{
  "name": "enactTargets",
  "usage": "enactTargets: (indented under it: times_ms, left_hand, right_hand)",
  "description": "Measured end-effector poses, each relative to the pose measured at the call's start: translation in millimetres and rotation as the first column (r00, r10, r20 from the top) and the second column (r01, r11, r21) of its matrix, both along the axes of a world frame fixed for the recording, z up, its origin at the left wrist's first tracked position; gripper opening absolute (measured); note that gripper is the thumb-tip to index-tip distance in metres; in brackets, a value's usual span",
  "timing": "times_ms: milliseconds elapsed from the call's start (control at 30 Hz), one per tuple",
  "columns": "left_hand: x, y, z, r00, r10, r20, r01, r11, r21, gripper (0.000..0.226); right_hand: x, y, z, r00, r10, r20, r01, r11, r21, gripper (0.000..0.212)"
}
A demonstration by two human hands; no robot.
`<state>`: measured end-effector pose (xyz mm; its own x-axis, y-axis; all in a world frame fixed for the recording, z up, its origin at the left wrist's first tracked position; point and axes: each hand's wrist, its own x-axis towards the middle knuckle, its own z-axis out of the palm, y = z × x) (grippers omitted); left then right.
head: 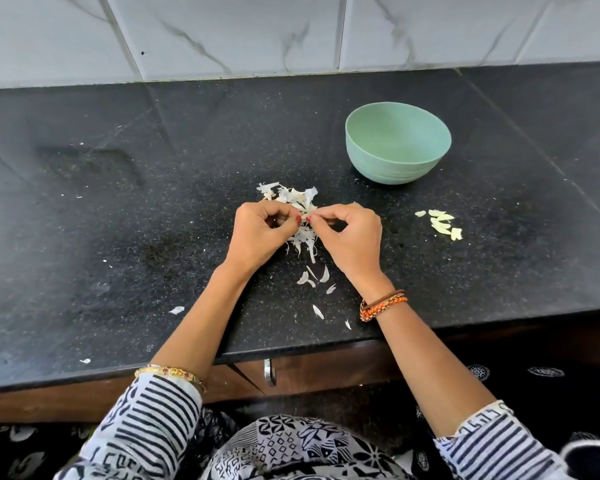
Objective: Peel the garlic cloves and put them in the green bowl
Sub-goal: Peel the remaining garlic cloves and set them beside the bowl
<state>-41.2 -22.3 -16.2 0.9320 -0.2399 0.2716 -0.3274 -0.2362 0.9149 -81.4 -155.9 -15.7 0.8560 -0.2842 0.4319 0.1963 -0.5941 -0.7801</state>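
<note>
Our fingers [298, 220] pinch a clove [305, 216] over the peels [291, 195]; nearer than the bowl [398, 143], more cloves [442, 224] lie.

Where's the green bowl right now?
The green bowl sits on the black counter, beyond and right of the right hand, above the small pale pieces.

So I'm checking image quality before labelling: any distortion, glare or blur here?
Head view: wide-angle bend curves the counter edge and wall tiles; soft even light, faint sheen, no harsh glare; green bowl sharp; the garlic clove between left hand and right hand is tiny, unclear.
</note>
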Motion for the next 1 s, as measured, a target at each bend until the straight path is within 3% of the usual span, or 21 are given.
enactTargets:
  times_ms: [167, 267, 367, 467, 533, 600, 767, 1000]
  left_hand:
    - [0.4, 1.4, 2.0, 0.999, -0.006, -0.036, 0.004, 0.999, -0.048, 0.015]
    - [2.9, 0.4, 3.0, 0.998, 0.014, -0.064, -0.015, 1.000, -0.010, 0.017]
    - [4.8, -0.4, 3.0, 0.998, 0.055, -0.034, -0.052, 0.996, 0.073, 0.016]
    - [1.6, 1.1, 1.8, 0.990, 0.077, 0.120, -0.091, 0.990, 0.112, 0.036]
    - [0.2, 1.5, 1.5, 0.984, 0.064, 0.166, -0.080, 0.993, 0.091, 0.024]
    - [1.0, 1.0, 2.1, 0.985, 0.047, 0.166, -0.057, 0.997, 0.054, 0.007]
    - [2.9, 2.0, 1.1, 0.983, 0.008, 0.181, -0.018, 0.998, 0.056, 0.013]
    - [2.9, 1.1, 2.8, 0.988, -0.033, 0.153, 0.034, 0.999, -0.002, 0.008]
  right_hand:
    - [-1.9, -2.4, 3.9, 0.996, 0.084, -0.020, -0.082, 0.992, 0.093, 0.008]
    - [-3.3, -0.5, 11.9, 0.981, 0.194, -0.032, -0.167, 0.907, 0.387, 0.011]
    - [-1.8, -3.8, 15.1, 0.993, 0.118, -0.022, -0.080, 0.781, 0.619, 0.015]
    - [1.8, -7.6, 11.0, 0.997, 0.048, -0.062, -0.007, 0.841, 0.541, 0.010]
    - [2.9, -7.4, 6.8, 0.995, 0.061, -0.080, -0.014, 0.871, 0.492, 0.007]
    - [3.2, -7.0, 3.7, 0.992, 0.089, -0.086, -0.041, 0.891, 0.452, 0.007]
    - [3.7, -5.4, 2.6, 0.984, 0.168, -0.061, -0.136, 0.926, 0.353, 0.011]
    - [4.7, -6.1, 4.4, 0.975, 0.220, -0.035, -0.188, 0.898, 0.397, 0.019]
